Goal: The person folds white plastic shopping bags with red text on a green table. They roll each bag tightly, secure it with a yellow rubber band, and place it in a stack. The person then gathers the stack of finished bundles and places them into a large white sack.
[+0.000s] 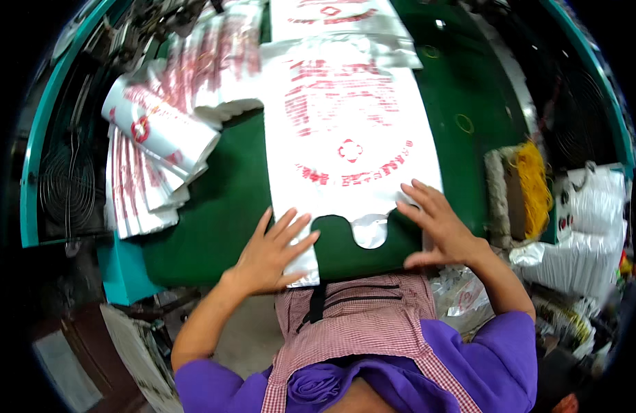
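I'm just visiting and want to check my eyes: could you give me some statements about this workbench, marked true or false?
1. The left hand and right hand are at the near end of the printed bag. True.
2. The printed bag lies on a red surface. False: the work surface is green.
3. A yellow bundle is right of the printed bag. True.
4. The right hand grips scissors. False: its fingers are spread, with no tool.
5. Folded bags lie left of the printed bag. True.

Blurred and cropped
I couldn't read the smeared red lettering (342, 93) on the flat white plastic bag (345, 196); my top edge cut off the red-printed white bag beyond (338, 22).
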A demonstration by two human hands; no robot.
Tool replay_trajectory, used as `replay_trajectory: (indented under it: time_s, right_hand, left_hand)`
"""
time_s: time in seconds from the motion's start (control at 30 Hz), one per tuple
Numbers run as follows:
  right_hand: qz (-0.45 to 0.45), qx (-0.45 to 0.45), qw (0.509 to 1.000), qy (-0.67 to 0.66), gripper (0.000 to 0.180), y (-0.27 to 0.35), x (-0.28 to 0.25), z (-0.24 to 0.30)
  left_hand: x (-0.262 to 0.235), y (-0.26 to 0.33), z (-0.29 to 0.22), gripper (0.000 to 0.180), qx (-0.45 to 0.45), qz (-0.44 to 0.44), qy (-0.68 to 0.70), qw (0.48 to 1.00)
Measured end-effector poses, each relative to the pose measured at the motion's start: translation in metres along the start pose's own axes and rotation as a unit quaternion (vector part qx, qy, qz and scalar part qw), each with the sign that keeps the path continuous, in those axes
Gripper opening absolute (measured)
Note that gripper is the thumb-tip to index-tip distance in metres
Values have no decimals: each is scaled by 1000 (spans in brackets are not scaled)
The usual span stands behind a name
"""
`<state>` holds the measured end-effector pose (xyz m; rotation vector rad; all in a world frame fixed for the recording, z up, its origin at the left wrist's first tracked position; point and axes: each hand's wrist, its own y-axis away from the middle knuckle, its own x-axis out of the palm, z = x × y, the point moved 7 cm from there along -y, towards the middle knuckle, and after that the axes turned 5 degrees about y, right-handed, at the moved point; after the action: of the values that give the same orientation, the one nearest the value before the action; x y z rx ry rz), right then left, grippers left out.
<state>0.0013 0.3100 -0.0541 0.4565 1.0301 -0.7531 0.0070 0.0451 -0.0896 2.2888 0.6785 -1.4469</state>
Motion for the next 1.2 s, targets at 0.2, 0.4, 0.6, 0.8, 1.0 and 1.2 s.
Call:
replay_trajectory:
  time_s: [0.2, 0.4, 0.6, 0.8, 1.0, 1.2]
  right_hand:
    - [80, 58, 987, 129, 106, 69, 20, -31]
    - [-110, 27, 993, -9, 50, 76, 12, -60]
    - [-67, 46, 977, -199, 15, -2, -5, -34]
    - [-153, 126, 978, -64, 32, -87, 25, -65]
    - [-91, 42, 992, 79, 38, -77, 34, -14]
    - [-60, 117, 985, 113, 50, -78, 10, -61]
  left_hand:
    - [11, 33, -18, 82, -23, -11, -26, 999]
    - [-32, -26, 17, 27, -12, -177, 114, 978]
    - [-47, -105, 26, 18, -113, -146, 165, 969]
    - [-33, -135, 13, 39, -101, -197, -21, 975]
    - [5, -60, -57, 64, 33, -78, -34, 996]
    - [-14, -101, -18, 31, 8, -196, 3, 981]
